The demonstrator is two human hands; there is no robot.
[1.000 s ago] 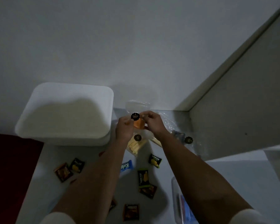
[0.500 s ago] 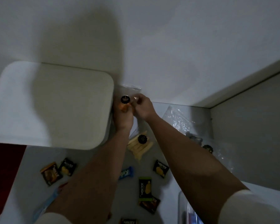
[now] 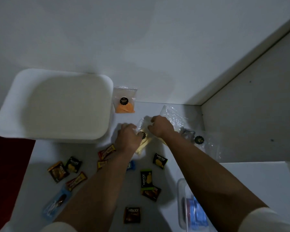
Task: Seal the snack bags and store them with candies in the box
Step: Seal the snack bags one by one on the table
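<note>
left hand [image 3: 128, 139] | right hand [image 3: 161, 126] | apparently both gripping snack bag [image 3: 143, 144]

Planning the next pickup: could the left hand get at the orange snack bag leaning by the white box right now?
Probably yes: the orange snack bag stands uncovered just beyond the left hand, though that hand is holding the yellow-stick bag.

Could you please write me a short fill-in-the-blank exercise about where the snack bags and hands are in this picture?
1. The bag of orange snacks leans against the ____ behind the table.
2. Both hands, left hand and right hand, grasp the clear bag of ____ sticks.
3. The white box stands to the ____ of the orange snack bag.
4. The wrapped candies lie on the ____, none in the box.

Missing words: wall; yellow; left; table
</note>
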